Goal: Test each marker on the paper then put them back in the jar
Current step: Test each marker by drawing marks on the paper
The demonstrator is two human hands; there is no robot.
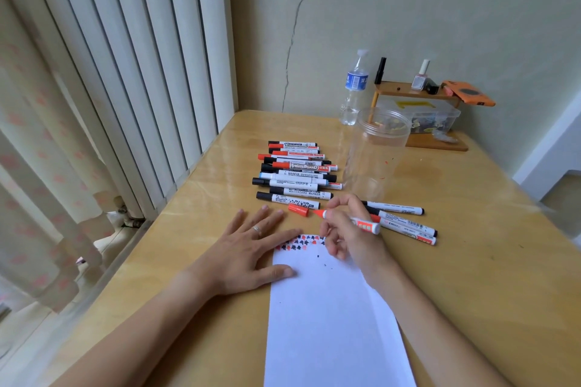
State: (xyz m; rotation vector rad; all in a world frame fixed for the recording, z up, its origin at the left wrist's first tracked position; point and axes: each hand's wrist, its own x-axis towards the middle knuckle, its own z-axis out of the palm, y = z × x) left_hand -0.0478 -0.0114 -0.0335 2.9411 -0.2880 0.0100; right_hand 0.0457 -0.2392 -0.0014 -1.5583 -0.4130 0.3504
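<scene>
A white sheet of paper (327, 317) lies on the wooden table (471, 261), with red and black test marks along its top edge. My left hand (251, 245) lies flat, fingers spread, pressing the paper's top left corner. My right hand (349, 232) holds an uncapped red marker (364, 224), its tip pointing left above the paper. Its red cap (298, 210) lies just beyond the tip. A row of several capped markers (295, 173) lies behind. Three more markers (405, 220) lie to the right. The clear plastic jar (374, 151) stands empty and upright.
A water bottle (354, 88) stands at the back by the wall. Beside it a small wooden shelf (415, 93) carries small bottles and an orange object, above a clear plastic box (434, 118). A radiator and a curtain run along the table's left edge.
</scene>
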